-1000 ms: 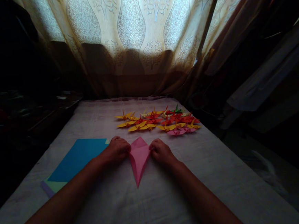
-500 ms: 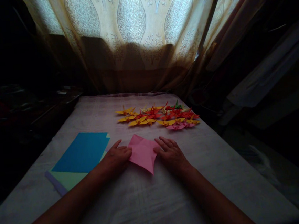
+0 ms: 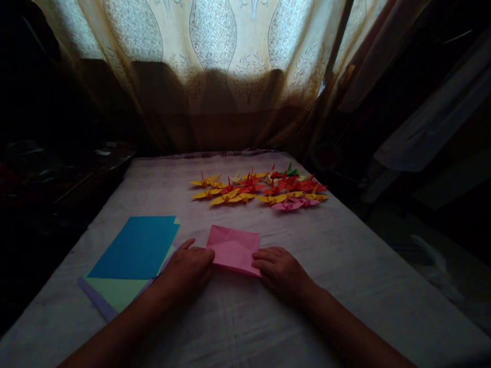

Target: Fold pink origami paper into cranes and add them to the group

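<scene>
A pink sheet of origami paper (image 3: 234,248) with crease lines lies between my two hands, its near edge tilted toward me. My left hand (image 3: 191,267) pinches the paper's left corner between thumb and fingers. At the right side, my right hand (image 3: 282,270) grips the near right corner, fingers together. Beyond the paper stand several folded paper cranes in yellow (image 3: 225,197), red (image 3: 288,185), green (image 3: 290,171) and pink (image 3: 289,204), grouped in rows.
Left of my left arm lies a stack of square paper, with a blue sheet (image 3: 134,248) over pale green (image 3: 118,293) and lilac (image 3: 97,300) ones. A whitish checked cloth (image 3: 241,343) covers the table. Behind its far edge hangs a patterned curtain (image 3: 212,39).
The pink paper has turned from a diamond, point toward me, to an edge-on position. My right hand has moved down slightly and closed on its near right corner.
</scene>
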{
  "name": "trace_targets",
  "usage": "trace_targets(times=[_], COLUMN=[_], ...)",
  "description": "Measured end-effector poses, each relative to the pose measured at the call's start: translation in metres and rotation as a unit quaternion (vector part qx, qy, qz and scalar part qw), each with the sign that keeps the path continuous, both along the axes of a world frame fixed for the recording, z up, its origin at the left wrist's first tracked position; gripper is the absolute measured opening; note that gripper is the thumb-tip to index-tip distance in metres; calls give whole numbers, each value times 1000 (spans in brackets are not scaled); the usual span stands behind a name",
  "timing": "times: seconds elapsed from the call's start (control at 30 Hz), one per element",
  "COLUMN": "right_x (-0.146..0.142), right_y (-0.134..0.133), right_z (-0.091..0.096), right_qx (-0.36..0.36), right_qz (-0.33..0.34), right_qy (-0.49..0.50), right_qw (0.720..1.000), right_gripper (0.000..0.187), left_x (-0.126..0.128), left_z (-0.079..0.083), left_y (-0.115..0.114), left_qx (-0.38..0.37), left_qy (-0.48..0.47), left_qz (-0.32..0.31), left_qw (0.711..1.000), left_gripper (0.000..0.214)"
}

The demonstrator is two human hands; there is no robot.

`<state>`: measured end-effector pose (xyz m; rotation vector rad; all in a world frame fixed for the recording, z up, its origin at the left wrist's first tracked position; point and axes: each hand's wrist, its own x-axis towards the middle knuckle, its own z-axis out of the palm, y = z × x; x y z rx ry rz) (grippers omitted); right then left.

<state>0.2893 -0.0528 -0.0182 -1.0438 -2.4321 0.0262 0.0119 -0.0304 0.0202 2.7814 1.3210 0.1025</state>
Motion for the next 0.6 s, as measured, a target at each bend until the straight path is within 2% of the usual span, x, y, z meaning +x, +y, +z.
trace_targets(times=[0.1, 0.2, 0.3, 0.4, 0.47, 0.53, 0.6], right_x=[-2, -7, -9, -6, -3, -2, -5], right_y=[-3, 3, 12, 17, 15, 11, 7], right_z=[1, 4, 6, 5, 4, 3, 3], right_qx=[-34, -83, -122, -118, -88, -62, -54], right_qz=[-32, -108, -167, -129, -83, -67, -79], right_qy=[38, 50, 60, 89, 83, 52, 13], right_qw=[998, 989, 977, 981, 989, 995, 995], right_gripper=[19, 19, 24, 18, 16, 22, 34], left_x=[-1, -1, -1, -5, -10, -15, -17], left_z=[9, 12, 9, 2, -4, -9, -12], left_y=[8, 23, 38, 47, 47, 42, 35], left_qx=[-44, -66, -85, -121, -116, -81, -52], left_qy=[4, -38, -135, -243, -276, -267, -243], left_qz=[11, 47, 80, 53, 26, 3, -35], left_qw=[999, 996, 984, 961, 954, 960, 968], left_gripper=[10, 16, 49, 77, 72, 47, 25])
